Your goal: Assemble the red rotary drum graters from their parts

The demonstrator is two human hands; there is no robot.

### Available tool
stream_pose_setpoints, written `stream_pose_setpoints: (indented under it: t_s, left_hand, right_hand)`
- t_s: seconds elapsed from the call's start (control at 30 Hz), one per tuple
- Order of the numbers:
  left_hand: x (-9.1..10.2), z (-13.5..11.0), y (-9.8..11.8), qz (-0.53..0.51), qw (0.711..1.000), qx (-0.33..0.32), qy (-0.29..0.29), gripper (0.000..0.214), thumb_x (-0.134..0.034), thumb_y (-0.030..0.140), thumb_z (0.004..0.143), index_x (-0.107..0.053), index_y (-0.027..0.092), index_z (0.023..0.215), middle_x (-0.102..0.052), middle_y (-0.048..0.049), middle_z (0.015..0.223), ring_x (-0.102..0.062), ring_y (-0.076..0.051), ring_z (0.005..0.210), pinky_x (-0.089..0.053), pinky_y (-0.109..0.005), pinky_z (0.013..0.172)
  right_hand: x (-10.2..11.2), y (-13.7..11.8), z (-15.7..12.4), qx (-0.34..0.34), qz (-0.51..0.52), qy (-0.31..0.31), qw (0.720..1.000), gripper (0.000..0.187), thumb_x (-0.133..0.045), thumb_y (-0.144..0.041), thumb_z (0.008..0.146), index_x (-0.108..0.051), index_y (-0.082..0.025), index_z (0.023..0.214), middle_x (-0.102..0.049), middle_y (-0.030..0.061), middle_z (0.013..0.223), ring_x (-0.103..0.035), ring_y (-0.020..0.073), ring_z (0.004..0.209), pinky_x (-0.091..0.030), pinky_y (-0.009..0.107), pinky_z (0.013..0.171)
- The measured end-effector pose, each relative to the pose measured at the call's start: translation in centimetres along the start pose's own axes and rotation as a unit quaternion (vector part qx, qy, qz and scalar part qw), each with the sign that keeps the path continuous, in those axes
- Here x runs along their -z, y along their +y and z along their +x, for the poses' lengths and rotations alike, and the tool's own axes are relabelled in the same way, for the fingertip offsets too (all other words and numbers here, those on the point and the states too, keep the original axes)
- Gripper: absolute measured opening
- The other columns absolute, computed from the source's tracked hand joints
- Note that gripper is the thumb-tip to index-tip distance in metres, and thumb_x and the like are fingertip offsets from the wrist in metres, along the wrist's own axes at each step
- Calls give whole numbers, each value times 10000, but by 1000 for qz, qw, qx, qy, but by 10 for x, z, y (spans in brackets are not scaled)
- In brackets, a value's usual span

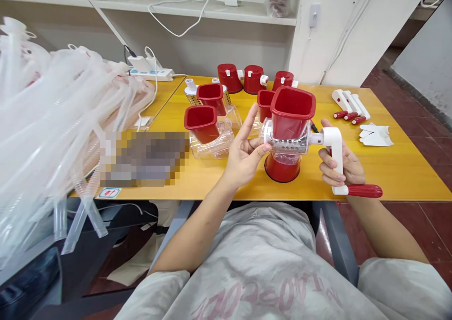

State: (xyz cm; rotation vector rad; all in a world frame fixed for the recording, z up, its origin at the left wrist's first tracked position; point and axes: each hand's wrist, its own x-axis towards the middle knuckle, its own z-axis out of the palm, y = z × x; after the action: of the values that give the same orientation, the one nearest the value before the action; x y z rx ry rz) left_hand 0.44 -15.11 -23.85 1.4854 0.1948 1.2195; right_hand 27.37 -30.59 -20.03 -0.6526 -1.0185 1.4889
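While cranks [353,102] lie rightward, the grater [290,136] partly hides a hopper [264,104].

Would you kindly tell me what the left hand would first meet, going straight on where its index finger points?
The left hand would probably first meet the red hopper partly hidden behind the cranked machine, though the depth between them is unclear.

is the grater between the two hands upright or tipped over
Upright: the grater has its red base down on the yellow table and its red hopper on top, mouth facing up.
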Motion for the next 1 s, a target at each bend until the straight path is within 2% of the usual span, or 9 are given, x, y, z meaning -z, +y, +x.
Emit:
stream_pose_setpoints:
  t_s: [0.13, 0.23, 0.33, 0.43, 0.53, 0.67, 0.77, 0.9, 1.0]
  left_hand:
    - [-5, -3, 5, 0, 1000, 0, 0, 1107, -1017, 548, 1043, -439, 326, 1961, -863, 4, 898, -676, -126, 712, -631, -239, 792]
    - [-6, -3, 6, -4, 1000, 0, -3, 1084, -1017, 544, 1041, -464, 331, 1949, -878, -7, 935, -672, -126, 725, -624, -236, 789]
    - [-6, -3, 6, 1, 1000, 3, -1, 1079, -1022, 586, 1026, -493, 343, 1935, -888, -14, 985, -659, -131, 709, -626, -254, 768]
    - [-7, -4, 6, -6, 1000, 3, 16, 1057, -1018, 584, 1031, -502, 367, 1927, -839, 20, 899, -636, -135, 674, -620, -263, 741]
    - [-11, -4, 10, -13, 1000, -1, 23, 1079, -1028, 579, 1022, -493, 355, 1931, -814, 28, 855, -620, -127, 663, -607, -247, 731]
    - [-18, -4, 17, -11, 1000, 0, 20, 1141, -1042, 594, 1004, -466, 302, 1944, -760, 39, 789, -537, -107, 628, -532, -216, 661]
    - [-24, -12, 15, 10, 998, -15, 54, 1116, -1025, 609, 1017, -474, 312, 1941, -684, 57, 728, -459, -107, 598, -446, -224, 592]
    - [-33, -30, 7, 68, 992, -59, 86, 984, -937, 659, 1084, -505, 389, 1925, -813, -12, 923, -470, -107, 589, -457, -250, 566]
    - [-37, -36, 5, 99, 981, -138, 94, 867, -913, 591, 1124, -537, 463, 1895, -890, -80, 1319, -498, -69, 590, -464, -225, 537]
  right_hand:
    - [5, 0, -9, 7, 32, 6, 999, 890, -988, -461, 1049, -533, -466, 1814, -565, -130, 844, -167, 33, 439, -264, 155, 336]
    - [6, 4, -13, -2, 43, 22, 999, 902, -1001, -457, 1042, -538, -489, 1815, -581, -133, 854, -145, 27, 442, -241, 140, 330]
    - [5, 3, -12, -29, 27, 17, 999, 943, -1003, -512, 1029, -517, -478, 1836, -591, -127, 860, -205, 30, 437, -287, 149, 340]
    - [2, 0, -9, -36, 8, -7, 999, 919, -985, -521, 1046, -508, -488, 1831, -598, -126, 864, -258, 36, 434, -356, 163, 365]
    - [-1, -1, -9, -23, 18, -20, 999, 860, -968, -498, 1078, -529, -474, 1816, -608, -126, 863, -245, 34, 429, -375, 161, 359]
    - [-5, 5, -11, -9, 43, -2, 999, 791, -977, -429, 1075, -588, -456, 1762, -599, -127, 869, -208, 31, 437, -346, 138, 341]
    - [-11, 18, -12, 19, 92, 16, 995, 614, -954, -357, 1073, -684, -415, 1621, -557, -120, 880, -172, 29, 461, -312, 107, 342]
    - [-22, 37, -16, 62, 172, 52, 982, 253, -939, -320, 1080, -763, -289, 1258, -548, -91, 929, -153, 22, 499, -297, 52, 340]
    - [-26, 42, -21, 63, 218, 33, 973, 172, -900, -271, 1119, -765, -246, 1223, -605, -86, 958, -139, 19, 487, -343, 32, 346]
